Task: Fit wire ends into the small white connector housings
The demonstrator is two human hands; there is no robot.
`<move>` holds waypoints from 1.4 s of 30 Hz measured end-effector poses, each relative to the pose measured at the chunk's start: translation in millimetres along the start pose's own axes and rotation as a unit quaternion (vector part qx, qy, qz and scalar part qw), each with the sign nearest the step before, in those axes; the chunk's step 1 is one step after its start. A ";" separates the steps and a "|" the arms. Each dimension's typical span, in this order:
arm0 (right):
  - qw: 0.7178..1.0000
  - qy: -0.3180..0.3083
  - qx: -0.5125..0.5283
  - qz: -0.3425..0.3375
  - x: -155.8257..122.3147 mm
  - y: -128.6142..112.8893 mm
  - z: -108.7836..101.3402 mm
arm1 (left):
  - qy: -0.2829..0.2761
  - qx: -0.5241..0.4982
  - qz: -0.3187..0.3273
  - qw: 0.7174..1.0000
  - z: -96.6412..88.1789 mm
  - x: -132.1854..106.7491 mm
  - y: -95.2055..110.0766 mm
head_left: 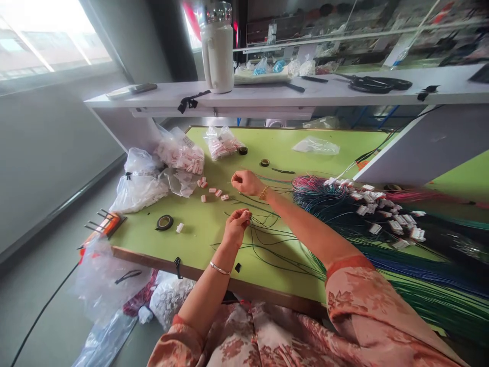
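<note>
My left hand (237, 225) is closed over the green table (198, 239), pinching the ends of several thin dark wires (267, 239) that trail to the right. Farther out, my right hand (244, 182) is also closed, pinching a thin wire near a few loose pink-and-white connectors (214, 192). A thick bundle of coloured wires (382, 244) with white connectors on their ends lies to the right of both hands.
Plastic bags of small connectors (179, 153) sit at the table's far left. Tape rolls (164, 222) lie on the table. A white shelf (305, 92) with a white jug (217, 48) spans the back. More bags lie on the floor at left.
</note>
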State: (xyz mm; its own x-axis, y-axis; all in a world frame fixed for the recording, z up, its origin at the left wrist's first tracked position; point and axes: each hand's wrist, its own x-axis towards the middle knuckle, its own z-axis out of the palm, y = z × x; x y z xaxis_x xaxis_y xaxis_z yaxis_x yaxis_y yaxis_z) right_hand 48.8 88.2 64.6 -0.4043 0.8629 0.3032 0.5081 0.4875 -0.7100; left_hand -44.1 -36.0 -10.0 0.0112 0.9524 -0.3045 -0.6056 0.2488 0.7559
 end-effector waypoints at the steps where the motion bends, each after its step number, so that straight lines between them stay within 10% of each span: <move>1: 1.000 -0.003 0.017 -0.004 -12.3 0.6 -3.2 | -0.006 -0.014 0.000 1.000 0.5 0.5 -0.5; 12: 0.998 0.016 0.037 0.041 -121.2 16.8 -10.8 | -0.028 -0.053 -0.041 0.997 5.9 -2.4 3.6; 42: 0.999 0.033 -0.006 0.010 -134.5 9.3 -0.1 | 0.007 0.024 0.036 0.999 7.6 -3.1 -1.7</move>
State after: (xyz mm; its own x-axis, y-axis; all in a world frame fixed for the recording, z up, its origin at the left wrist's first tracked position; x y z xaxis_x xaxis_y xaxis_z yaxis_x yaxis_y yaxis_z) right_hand 108.0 -23.4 17.3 -0.3435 0.8788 0.3314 0.5244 0.4722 -0.7086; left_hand -37.1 -38.0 -6.0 -0.0415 0.9656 -0.2567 -0.5652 0.1892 0.8030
